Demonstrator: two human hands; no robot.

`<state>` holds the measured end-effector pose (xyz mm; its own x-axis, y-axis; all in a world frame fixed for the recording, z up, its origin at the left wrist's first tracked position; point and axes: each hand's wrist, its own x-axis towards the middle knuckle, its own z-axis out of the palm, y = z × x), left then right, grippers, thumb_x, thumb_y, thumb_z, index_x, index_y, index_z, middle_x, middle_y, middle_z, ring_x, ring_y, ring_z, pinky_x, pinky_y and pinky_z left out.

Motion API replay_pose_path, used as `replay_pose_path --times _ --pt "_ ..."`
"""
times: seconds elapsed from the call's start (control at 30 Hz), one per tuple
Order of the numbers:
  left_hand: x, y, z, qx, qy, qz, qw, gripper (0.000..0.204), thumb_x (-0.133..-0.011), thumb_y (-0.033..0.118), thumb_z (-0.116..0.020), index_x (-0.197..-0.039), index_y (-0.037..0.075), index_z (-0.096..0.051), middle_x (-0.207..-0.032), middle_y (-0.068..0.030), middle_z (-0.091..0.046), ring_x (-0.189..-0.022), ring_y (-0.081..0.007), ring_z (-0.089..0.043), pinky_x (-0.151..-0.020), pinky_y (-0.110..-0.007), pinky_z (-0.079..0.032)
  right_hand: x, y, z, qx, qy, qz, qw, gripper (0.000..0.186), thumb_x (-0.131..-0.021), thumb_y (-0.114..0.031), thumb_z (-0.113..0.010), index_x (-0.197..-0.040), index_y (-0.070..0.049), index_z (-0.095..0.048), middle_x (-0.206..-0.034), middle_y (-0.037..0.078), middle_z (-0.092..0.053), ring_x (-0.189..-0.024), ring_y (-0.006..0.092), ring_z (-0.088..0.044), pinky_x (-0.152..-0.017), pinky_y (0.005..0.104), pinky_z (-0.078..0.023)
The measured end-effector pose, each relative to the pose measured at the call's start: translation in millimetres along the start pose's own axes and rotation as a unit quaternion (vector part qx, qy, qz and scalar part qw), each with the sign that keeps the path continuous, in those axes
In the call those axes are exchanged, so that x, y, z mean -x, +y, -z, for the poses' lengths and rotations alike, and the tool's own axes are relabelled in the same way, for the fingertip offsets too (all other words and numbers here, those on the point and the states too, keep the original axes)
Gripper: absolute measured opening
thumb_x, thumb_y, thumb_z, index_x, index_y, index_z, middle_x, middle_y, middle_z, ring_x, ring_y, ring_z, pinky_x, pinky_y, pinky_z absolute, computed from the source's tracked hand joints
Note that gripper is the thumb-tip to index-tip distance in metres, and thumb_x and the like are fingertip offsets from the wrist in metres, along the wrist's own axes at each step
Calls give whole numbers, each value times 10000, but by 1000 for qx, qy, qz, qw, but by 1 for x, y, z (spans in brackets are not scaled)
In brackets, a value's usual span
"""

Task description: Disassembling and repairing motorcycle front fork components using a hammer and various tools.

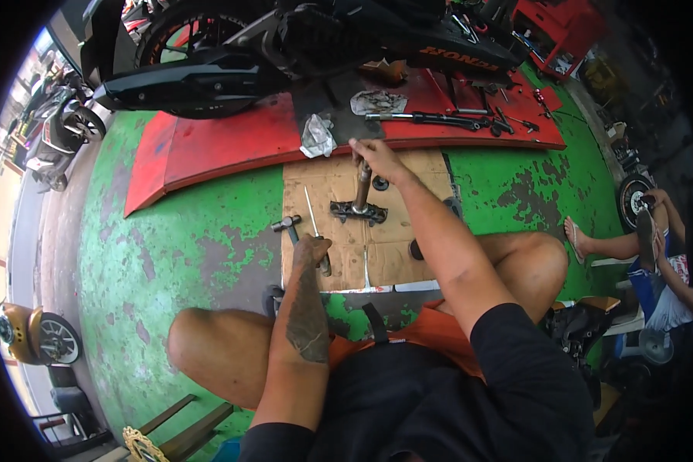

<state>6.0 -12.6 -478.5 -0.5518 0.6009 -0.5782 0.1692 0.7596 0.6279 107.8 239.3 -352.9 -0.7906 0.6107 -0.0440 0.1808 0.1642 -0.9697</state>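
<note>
My right hand (369, 160) is closed around the upper end of an upright metal steering stem (361, 189). Its black clamp base (346, 212) rests on a cardboard sheet (420, 254), with a small black ring (380, 184) beside the stem. My left hand (313, 249) grips the handle of a long screwdriver (310, 208), its shaft pointing away from me. Just left of that shaft lies a hammer (286, 224), its handle partly hidden by my left hand.
A red lift platform (208, 158) across the front carries rags, a fork tube (416, 118) and tools, below a black motorcycle (192, 85). A red tool trolley (550, 27) is back right. Another person (654, 269) sits at right near a wheel. Motorcycles line the left side.
</note>
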Motion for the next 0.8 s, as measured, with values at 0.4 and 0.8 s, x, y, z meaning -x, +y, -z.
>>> replay_pose_path --times 0.4,0.8 --pt "-7 -19 -43 -123 153 -67 978 648 -769 450 -764 -1194 -5 -586 -1103 -250 -650 -1000 -361 -671 -838 -460 -554 -55 -81 118 453 -173 -3 874 568 -904 -540 -613 -1177 -43 -644 -1145 155 -682 -1097 278 -631 -945 408 -483" --pt "-28 -95 -28 -120 252 27 960 428 -785 201 -689 -1094 -6 -478 -1063 -252 -582 -1030 -450 -601 -866 -495 -508 116 90 208 285 -201 -71 934 269 -867 -221 -699 -1045 -27 -644 -926 118 -685 -820 207 -645 -737 361 -531"
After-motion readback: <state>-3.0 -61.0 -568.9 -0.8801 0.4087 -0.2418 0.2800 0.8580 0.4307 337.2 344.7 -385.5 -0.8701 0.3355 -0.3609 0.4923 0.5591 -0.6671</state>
